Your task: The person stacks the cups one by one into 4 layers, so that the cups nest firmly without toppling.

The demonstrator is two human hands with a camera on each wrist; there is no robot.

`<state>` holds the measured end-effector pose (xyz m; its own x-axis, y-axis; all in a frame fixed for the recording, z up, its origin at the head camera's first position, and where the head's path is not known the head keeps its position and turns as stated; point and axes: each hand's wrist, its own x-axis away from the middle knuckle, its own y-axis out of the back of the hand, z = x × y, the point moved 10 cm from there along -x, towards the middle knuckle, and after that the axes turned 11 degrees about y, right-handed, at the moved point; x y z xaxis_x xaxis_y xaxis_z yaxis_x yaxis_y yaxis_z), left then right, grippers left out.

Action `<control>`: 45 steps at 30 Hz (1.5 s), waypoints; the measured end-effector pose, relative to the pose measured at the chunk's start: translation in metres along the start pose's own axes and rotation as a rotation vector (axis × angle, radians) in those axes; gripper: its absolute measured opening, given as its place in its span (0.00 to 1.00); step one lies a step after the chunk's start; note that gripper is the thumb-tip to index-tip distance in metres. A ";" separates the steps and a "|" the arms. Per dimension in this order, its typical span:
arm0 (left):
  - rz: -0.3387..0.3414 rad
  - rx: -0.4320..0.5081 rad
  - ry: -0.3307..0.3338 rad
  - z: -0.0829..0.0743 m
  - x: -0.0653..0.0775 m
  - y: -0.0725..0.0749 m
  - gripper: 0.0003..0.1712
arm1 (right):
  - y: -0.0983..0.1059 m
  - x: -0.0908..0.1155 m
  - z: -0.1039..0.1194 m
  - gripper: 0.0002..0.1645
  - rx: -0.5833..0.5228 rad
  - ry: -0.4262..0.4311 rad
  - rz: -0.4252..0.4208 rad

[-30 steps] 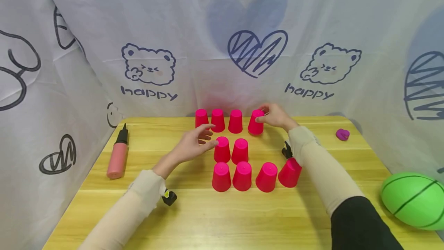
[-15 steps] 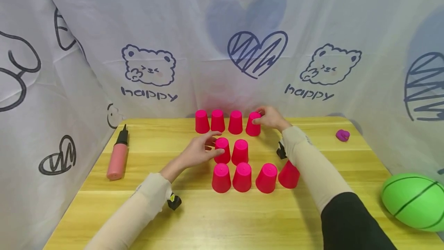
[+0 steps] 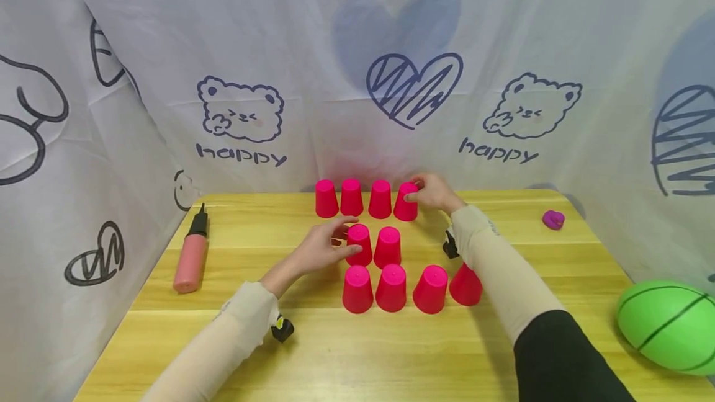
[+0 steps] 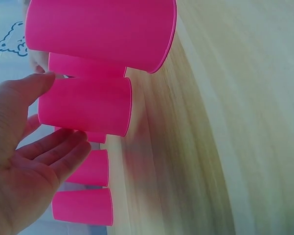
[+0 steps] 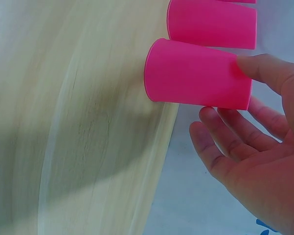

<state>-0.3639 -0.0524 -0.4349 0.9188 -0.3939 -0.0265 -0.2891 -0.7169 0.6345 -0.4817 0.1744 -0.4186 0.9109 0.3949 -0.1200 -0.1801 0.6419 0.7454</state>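
Upside-down pink plastic cups stand in three rows. My right hand [image 3: 434, 193] pinches the rightmost back-row cup [image 5: 198, 76] near its top, thumb [image 5: 264, 68] on one side and fingers below in the right wrist view. My left hand [image 3: 321, 245] is around the left cup [image 4: 85, 104] of the middle pair, its thumb at the cup's upper end and its fingers along the far side. The other middle cup [image 3: 388, 248] stands just to the right. Several cups, such as this left one [image 3: 357, 290], form the front row; my right sleeve partly covers the rightmost.
A pink hand pump [image 3: 190, 259] with a black nozzle lies at the left of the wooden table [image 3: 313, 358]. A purple object [image 3: 553, 219] sits at the back right, a green ball [image 3: 667, 327] at the right edge. A printed white cloth [image 3: 335, 123] hangs behind.
My right hand has slid the rightmost back-row cup a little left, closer to its neighbour. My left hand has moved right and down, bringing its thumb and fingers around the left middle cup.
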 end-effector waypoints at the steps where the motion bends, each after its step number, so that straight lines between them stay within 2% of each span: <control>1: -0.001 -0.001 0.000 0.000 0.000 0.000 0.37 | 0.000 0.000 0.000 0.32 -0.002 0.001 0.000; 6: 0.006 -0.006 -0.013 -0.002 0.000 -0.001 0.38 | 0.000 0.000 0.004 0.31 0.003 0.011 -0.005; 20: 0.011 -0.010 0.014 0.001 0.000 -0.002 0.38 | -0.002 0.000 0.006 0.32 0.005 -0.006 -0.002; 34: 0.016 0.003 0.025 0.004 -0.006 -0.007 0.37 | -0.001 0.000 0.005 0.32 0.008 -0.018 0.002; 39: -0.001 0.001 0.028 0.002 -0.006 -0.003 0.35 | 0.000 0.000 0.005 0.34 0.014 -0.006 0.010; 45: -0.051 -0.024 0.026 -0.002 -0.008 0.008 0.34 | 0.008 0.005 0.008 0.38 0.016 0.005 0.029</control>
<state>-0.3733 -0.0537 -0.4282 0.9390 -0.3417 -0.0392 -0.2355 -0.7217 0.6509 -0.4760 0.1762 -0.4085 0.9033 0.4168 -0.1012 -0.2008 0.6193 0.7590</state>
